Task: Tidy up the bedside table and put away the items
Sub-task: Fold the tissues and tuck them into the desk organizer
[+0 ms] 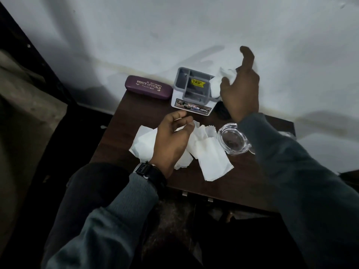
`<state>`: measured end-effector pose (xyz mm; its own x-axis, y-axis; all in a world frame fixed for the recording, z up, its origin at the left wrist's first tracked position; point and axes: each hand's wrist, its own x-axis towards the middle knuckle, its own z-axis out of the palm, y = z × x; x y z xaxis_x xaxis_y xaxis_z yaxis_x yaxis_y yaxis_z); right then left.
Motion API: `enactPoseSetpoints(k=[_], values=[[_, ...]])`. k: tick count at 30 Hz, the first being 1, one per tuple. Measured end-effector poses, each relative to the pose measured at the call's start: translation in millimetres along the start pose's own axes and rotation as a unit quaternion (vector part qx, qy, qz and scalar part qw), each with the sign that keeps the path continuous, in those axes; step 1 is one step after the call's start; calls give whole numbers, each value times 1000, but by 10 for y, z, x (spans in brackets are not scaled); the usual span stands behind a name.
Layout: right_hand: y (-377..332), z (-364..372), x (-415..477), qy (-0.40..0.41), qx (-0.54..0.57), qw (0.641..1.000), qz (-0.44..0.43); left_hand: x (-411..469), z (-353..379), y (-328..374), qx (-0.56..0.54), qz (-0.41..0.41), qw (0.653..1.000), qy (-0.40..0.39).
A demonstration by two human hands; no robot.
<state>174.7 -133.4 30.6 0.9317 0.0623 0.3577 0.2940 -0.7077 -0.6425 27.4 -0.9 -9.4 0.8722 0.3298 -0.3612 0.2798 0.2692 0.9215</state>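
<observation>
Holding a crumpled tissue (223, 78) at the grey organizer (192, 88), right hand (240, 94) pinches it. Left hand (172, 138) half-curled, empty, over flat tissues (209, 156) on the surface (223, 191). Purple glasses case (148, 87) left of organizer, glass ashtray (233, 139) right of the tissues.

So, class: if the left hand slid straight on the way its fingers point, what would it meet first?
Probably the grey desk organiser. The left hand hovers over the white tissues, fingers curled and aimed up-right toward its labelled front; depth is unclear, so it might pass above it.
</observation>
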Motion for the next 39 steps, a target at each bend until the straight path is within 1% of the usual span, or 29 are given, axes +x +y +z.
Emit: enactPoseSetpoints(k=[3,11,13,18,21,23,25,27,28,29,31,34,36,39], values=[[31,90,-9,-11,4,1000,24,-1,7,9,-3,-3,1000,-1],[11,233,67,-30,27,986,164,-3,17,19,-10,-8,1000,0],[23,268,62,-24,35,982,183,3,19,18,-16,-9,1000,3],[91,312,34,-28,45,982,184,19,25,5,-24,-18,1000,5],[115,264,21,-39,69,974,211,31,19,-4,-22,-19,1000,6],[110,143,-76,-17,97,968,229,39,0,-1,-25,-19,999,8],[124,-51,-291,25,114,964,239,45,-17,1,-27,-23,999,13],[174,-241,-633,51,99,970,216,49,-32,6,-29,-26,999,21],[216,-310,-827,49,78,976,195,53,-36,12,-33,-29,999,25],[256,-367,-1029,33,53,982,181,51,-37,16,-36,-32,998,28],[329,-422,-1411,-32,2,984,175,44,-32,22,-44,-36,998,30],[415,-371,-1818,-130,-76,967,204,28,-25,14,-51,-40,997,35],[447,-315,-1900,-158,-118,951,237,20,-25,0,-50,-37,997,39],[472,-250,-1858,-165,-121,939,277,21,-45,-21,-45,-30,997,51]])
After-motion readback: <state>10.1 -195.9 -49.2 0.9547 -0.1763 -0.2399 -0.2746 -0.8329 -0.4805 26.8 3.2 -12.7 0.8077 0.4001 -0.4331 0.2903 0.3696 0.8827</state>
